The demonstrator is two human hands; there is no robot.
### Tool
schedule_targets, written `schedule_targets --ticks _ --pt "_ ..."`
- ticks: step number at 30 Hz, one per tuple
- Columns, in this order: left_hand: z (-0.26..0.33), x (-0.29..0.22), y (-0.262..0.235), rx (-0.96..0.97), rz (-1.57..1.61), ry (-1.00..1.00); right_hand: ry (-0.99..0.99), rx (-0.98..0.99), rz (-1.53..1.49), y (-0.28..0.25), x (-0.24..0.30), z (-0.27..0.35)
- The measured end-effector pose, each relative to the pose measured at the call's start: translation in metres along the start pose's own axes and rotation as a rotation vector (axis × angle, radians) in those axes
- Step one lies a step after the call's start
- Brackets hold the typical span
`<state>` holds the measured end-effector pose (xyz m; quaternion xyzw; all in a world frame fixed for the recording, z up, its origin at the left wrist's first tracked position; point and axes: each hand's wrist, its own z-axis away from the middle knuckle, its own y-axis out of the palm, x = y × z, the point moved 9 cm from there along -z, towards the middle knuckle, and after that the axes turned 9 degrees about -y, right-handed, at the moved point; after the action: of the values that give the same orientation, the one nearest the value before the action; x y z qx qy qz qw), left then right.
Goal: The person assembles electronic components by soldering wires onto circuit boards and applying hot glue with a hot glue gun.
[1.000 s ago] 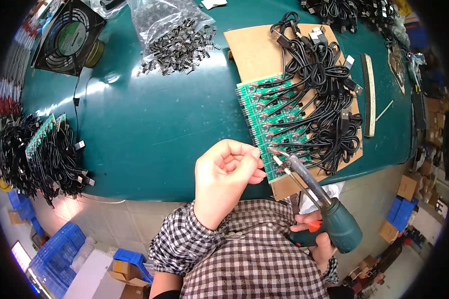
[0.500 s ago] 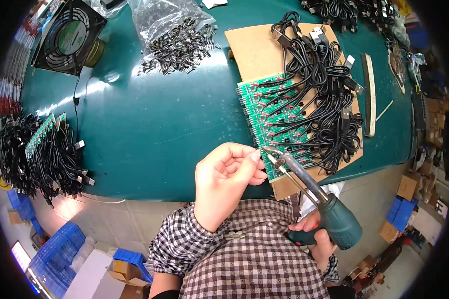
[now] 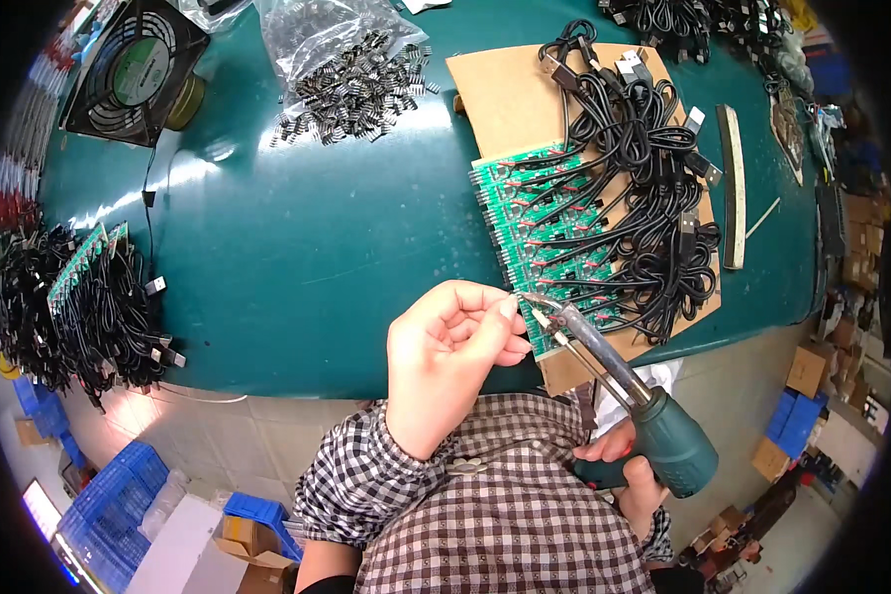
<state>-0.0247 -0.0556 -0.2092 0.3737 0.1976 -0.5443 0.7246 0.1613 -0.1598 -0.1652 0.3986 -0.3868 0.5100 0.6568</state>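
Observation:
My left hand (image 3: 445,346) is closed in a pinch at the left edge of a green circuit board panel (image 3: 537,213). Whatever lies between thumb and forefinger is too small to make out. My right hand (image 3: 642,487) grips a soldering gun (image 3: 675,444) with a dark green handle. Its tip and the thin feed tube beside it meet the panel's edge right by my left fingertips. Small metal pins line that edge above the hand. Black USB cables (image 3: 653,178), joined to the panel with red and black wires, lie coiled to its right.
Under the panel is a brown cardboard sheet (image 3: 495,89). Loose black pin headers (image 3: 356,94) spill from a clear bag at the back. A black fan (image 3: 137,71) stands far left, above more cabled boards (image 3: 79,267). A narrow pale bar (image 3: 733,188) lies right.

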Motion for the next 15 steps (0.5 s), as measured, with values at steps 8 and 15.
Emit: schedule_targets --ticks 8,15 --pt "0.0002 0.0002 0.0005 -0.002 0.003 0.002 -0.003 0.001 -0.013 -0.0010 -0.0016 0.0033" --pt "0.0006 -0.0007 -0.0008 -0.012 -0.001 0.010 0.002 0.014 -0.005 0.0010 -0.0008 0.0031"
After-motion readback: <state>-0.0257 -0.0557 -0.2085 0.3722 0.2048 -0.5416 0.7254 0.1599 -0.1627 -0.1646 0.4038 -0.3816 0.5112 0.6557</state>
